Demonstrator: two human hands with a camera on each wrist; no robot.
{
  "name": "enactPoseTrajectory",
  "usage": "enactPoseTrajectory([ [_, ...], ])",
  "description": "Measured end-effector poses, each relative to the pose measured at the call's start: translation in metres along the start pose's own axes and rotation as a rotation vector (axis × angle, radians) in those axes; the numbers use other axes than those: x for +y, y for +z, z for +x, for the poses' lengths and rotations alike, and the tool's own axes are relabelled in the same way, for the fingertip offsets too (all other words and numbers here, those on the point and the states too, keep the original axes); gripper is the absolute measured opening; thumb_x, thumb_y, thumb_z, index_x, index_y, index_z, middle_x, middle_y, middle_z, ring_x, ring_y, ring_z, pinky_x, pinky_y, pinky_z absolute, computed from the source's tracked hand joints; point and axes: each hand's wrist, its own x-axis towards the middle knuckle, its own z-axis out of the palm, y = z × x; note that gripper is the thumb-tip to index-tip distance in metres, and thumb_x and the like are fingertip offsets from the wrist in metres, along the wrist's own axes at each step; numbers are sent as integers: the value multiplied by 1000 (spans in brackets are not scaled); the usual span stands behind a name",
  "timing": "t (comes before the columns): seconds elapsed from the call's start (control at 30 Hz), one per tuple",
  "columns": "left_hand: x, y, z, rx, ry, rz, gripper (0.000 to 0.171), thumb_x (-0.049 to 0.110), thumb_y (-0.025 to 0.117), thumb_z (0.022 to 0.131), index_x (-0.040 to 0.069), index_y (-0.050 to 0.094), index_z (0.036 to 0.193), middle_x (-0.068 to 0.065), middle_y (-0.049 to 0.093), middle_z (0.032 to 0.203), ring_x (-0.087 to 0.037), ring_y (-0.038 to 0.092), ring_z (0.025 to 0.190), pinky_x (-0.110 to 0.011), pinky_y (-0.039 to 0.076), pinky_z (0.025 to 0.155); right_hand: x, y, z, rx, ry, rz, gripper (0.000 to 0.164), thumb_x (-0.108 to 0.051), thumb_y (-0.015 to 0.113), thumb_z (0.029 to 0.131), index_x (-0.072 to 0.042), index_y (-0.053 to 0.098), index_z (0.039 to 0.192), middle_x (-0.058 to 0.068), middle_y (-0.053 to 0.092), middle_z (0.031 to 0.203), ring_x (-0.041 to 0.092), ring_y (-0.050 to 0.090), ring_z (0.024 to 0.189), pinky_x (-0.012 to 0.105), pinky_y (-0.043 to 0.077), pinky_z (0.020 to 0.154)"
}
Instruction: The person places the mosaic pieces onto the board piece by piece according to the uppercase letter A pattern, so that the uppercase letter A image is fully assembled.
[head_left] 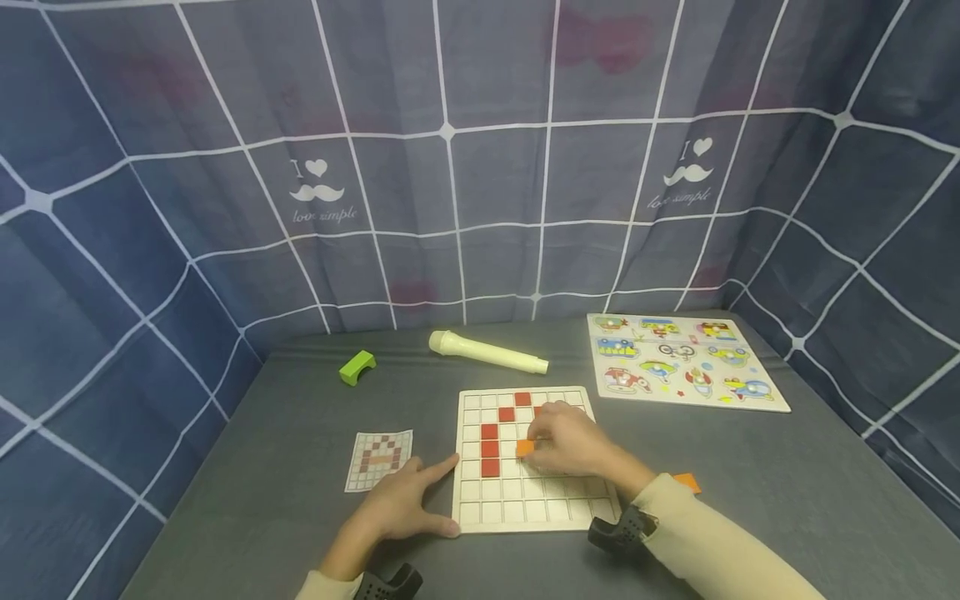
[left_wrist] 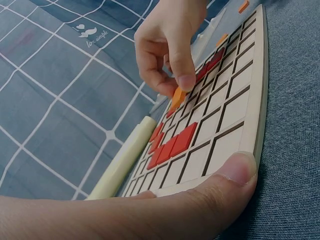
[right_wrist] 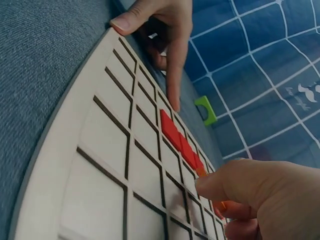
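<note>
A pale wooden grid board (head_left: 536,523) lies flat on the table, with several red square tiles (head_left: 490,450) set in its cells. My right hand (head_left: 573,442) pinches an orange square tile (left_wrist: 177,98) between thumb and fingertips, over the middle of the grid. Along the board's left side, my left hand (head_left: 405,504) touches the edge with its extended index finger and thumb. Beside that hand lies a paper pattern card (head_left: 362,467) with a small coloured grid. More red tiles (left_wrist: 215,60) show beyond the right hand in the left wrist view.
A loose orange tile (head_left: 687,482) lies right of the board, beside the right sleeve. Behind the board is a pale yellow toy microphone (head_left: 491,352). A green arched block (head_left: 357,367) sits back left, a vehicle picture puzzle board (head_left: 678,362) back right. A checked curtain (head_left: 495,183) encloses the table.
</note>
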Motion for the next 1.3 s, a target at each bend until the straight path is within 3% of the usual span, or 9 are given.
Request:
enactPoseTrajectory([
  [0.23,-1,0,0,1,8,2,98,56,85,62,25,48,147,-5,46,90,-19,42,72,-31,33,61,-9,7,8,-13,6,-6,20,-37,82,71,-22,75,83,-13,64,83,7,55,81,25,44,73],
  [0.5,-2,1,1,16,20,3,97,55,86,62,24,49,146,-5,47,91,-19,43,72,-30,33,61,-12,11,13,1,3,-28,16,-32,80,72,-21,76,83,-12,65,82,7,53,79,24,40,69],
  [1.1,-4,6,-1,32,38,12,97,57,85,61,27,50,145,-4,46,91,-17,42,72,-29,33,61,-16,15,11,-40,54,-56,18,-33,79,76,-20,76,88,-6,68,90,14,58,87,35,44,76],
  [1.3,-3,5,-2,39,36,14,96,57,86,61,27,50,145,-4,47,91,-17,42,71,-29,34,61,-16,16,12,-30,41,-75,17,-34,80,75,-21,76,86,-8,66,86,11,56,82,31,41,71],
])
